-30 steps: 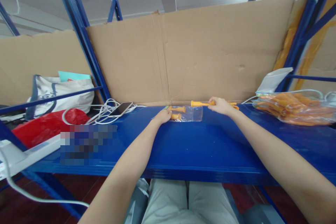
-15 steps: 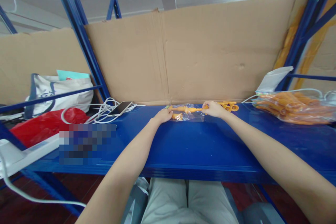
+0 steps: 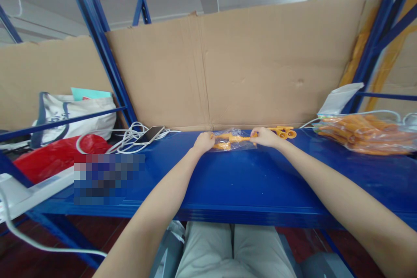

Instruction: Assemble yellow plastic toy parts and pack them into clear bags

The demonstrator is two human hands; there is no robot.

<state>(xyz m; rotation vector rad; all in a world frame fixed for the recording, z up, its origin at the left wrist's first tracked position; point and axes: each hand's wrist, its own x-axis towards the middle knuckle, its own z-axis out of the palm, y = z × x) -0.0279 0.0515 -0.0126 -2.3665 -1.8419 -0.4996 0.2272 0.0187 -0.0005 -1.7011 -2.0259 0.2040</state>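
Note:
A small clear plastic bag point(image 3: 232, 140) with orange plastic parts inside lies at the back of the blue shelf point(image 3: 247, 182). My left hand point(image 3: 203, 142) is closed on the bag's left end. My right hand point(image 3: 265, 137) is closed on a long orange part point(image 3: 239, 138) at the bag's right end; the part lies lengthwise inside the bag. Loose orange parts point(image 3: 284, 131) lie just right of my right hand.
A large clear bag of orange parts point(image 3: 365, 134) sits at the right. A phone point(image 3: 150, 134) and coiled white cables point(image 3: 128, 138) lie at the left, beside a red bag point(image 3: 55, 156) and a white tote point(image 3: 76, 117). Cardboard point(image 3: 247, 65) backs the shelf.
My right hand carried the long orange part leftward and down from above the shelf into the clear bag. My left hand stayed on the bag's left end.

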